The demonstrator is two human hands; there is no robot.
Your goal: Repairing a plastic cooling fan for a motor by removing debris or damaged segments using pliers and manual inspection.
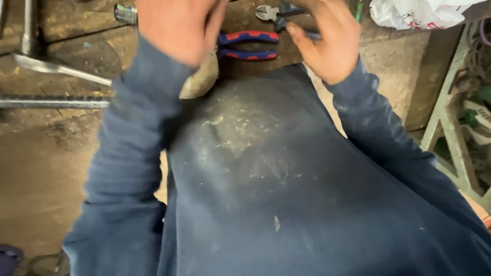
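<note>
The dark cutters [279, 14] on the far counter [52, 36]: we are closing our right hand [330, 36] on them, fingers curling around the handles; left hand [179, 22] hovering, fingers together.

We have one view only, from a camera worn on the head, looking steeply down our own chest and over the dark blue sweatshirt [271, 182], which fills most of the lower frame at very close range. It faces forward and down to the worn wooden worktop [81, 46] running along the top edge, with our left hand [179, 22] and right hand [327, 33] raised close under the lens and slightly blurred. To the right the view takes in a pale green metal frame [455, 131] beside us; no second view overlaps it.
</note>
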